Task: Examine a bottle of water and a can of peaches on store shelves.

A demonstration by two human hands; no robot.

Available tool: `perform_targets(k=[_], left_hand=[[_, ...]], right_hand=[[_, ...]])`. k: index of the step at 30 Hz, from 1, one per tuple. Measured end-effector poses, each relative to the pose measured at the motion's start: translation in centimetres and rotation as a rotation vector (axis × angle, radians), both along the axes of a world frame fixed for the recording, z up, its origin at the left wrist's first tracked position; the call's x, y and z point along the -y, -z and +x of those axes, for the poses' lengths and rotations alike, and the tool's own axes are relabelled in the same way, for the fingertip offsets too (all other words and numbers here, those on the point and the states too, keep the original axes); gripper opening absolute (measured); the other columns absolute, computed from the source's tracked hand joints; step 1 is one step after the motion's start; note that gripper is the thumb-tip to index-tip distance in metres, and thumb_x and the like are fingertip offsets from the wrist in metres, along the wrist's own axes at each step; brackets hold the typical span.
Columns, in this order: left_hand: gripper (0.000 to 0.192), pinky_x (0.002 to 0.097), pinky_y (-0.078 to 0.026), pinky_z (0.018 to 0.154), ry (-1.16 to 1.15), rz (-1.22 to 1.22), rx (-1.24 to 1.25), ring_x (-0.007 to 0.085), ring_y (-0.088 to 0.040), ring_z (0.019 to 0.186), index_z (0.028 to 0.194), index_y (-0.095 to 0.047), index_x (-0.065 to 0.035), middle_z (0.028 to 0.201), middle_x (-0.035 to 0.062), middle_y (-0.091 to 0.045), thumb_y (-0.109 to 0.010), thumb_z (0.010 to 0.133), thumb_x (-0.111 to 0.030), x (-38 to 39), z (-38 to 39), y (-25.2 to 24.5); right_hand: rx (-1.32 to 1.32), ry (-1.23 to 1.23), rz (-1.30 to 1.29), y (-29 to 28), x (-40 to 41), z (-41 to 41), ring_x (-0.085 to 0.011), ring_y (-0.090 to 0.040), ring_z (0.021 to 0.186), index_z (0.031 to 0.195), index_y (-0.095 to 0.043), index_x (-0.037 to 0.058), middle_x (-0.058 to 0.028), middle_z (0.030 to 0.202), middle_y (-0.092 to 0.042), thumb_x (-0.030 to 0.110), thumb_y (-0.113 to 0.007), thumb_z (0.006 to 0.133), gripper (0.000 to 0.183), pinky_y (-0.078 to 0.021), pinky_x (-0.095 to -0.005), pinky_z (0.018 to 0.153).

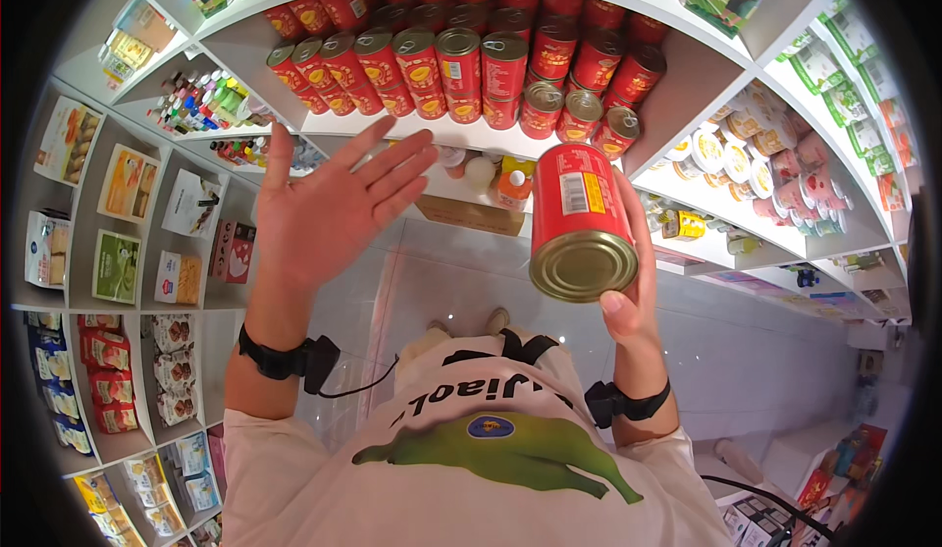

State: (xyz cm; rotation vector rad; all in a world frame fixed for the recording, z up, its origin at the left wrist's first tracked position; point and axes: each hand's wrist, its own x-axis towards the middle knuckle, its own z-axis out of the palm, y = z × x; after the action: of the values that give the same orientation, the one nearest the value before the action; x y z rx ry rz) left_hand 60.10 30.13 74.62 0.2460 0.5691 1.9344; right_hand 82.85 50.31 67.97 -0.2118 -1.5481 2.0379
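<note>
My right hand (pixel 631 275) grips a red tin can (pixel 576 201) from its right side, the thumb near the base. The can is tilted, so its bare metal end faces me, and a barcode with a yellow label patch shows on its side. My left hand (pixel 331 194) is raised with the fingers spread and the palm showing; nothing is in it. Beyond both hands, similar red cans (pixel 416 69) stand stacked in rows on a white shelf (pixel 353 124). At the right of those rows, the front cans (pixel 581 114) stand only one high.
Bottles (pixel 513 188) and a cardboard box (pixel 471 216) sit under the can shelf. Packaged foods (pixel 110 374) fill the left shelving. Tubs and cups (pixel 736 164) line the right shelves. A black cable (pixel 765 495) runs at lower right, above the tiled floor (pixel 721 348).
</note>
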Motion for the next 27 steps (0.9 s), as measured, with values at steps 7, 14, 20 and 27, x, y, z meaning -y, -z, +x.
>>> perform_targets(k=[7, 14, 20, 27], left_hand=[[0.097, 0.0507, -0.030, 0.118, 0.276, -0.086, 0.077, 0.0400, -0.038, 0.142, 0.151, -0.031, 0.0047, 0.152, 0.0301, -0.038, -0.032, 0.096, -0.075, -4.8, 3.4, 1.6], [0.084, 0.0425, -0.042, 0.110, 0.544, -0.208, -0.165, 0.0258, -0.056, 0.127, 0.142, -0.048, -0.0014, 0.138, 0.0122, -0.058, -0.035, 0.098, -0.072, -8.8, 6.1, 2.3], [0.070, 0.0507, -0.056, 0.096, 0.591, -0.273, -0.340, 0.0252, -0.061, 0.123, 0.148, -0.041, -0.0092, 0.139, 0.0114, -0.058, -0.037, 0.102, -0.062, -10.4, 6.3, 2.2], [0.070, 0.0577, -0.056, 0.095, 0.668, -0.181, -0.193, 0.0283, -0.063, 0.120, 0.149, -0.040, -0.0104, 0.138, 0.0125, -0.058, -0.037, 0.102, -0.062, -11.5, 6.0, 2.2]], right_hand=[[-0.066, 0.014, 0.049, -0.7, -0.7, -0.1, -0.0288, -0.039, 0.142, 0.158, -0.014, 0.0024, -0.0199, 0.154, -0.034, 0.037, -0.080, 0.068, 0.117, -0.0296, -0.0392, 0.118], [-0.135, 0.035, 0.079, -0.4, -1.5, 0.5, -0.0284, -0.040, 0.142, 0.159, -0.010, 0.0020, -0.0198, 0.153, -0.035, 0.033, -0.084, 0.067, 0.122, -0.0345, -0.0383, 0.115], [-0.150, 0.094, 0.126, -0.2, -1.7, 0.8, -0.0290, -0.040, 0.142, 0.158, -0.010, 0.0007, -0.0203, 0.153, -0.035, 0.033, -0.083, 0.068, 0.120, -0.0327, -0.0394, 0.117], [-0.182, 0.166, 0.132, 0.1, -1.4, 0.0, -0.0302, -0.040, 0.142, 0.158, -0.010, 0.0003, -0.0214, 0.153, -0.033, 0.028, -0.079, 0.069, 0.116, -0.0316, -0.0402, 0.117]])
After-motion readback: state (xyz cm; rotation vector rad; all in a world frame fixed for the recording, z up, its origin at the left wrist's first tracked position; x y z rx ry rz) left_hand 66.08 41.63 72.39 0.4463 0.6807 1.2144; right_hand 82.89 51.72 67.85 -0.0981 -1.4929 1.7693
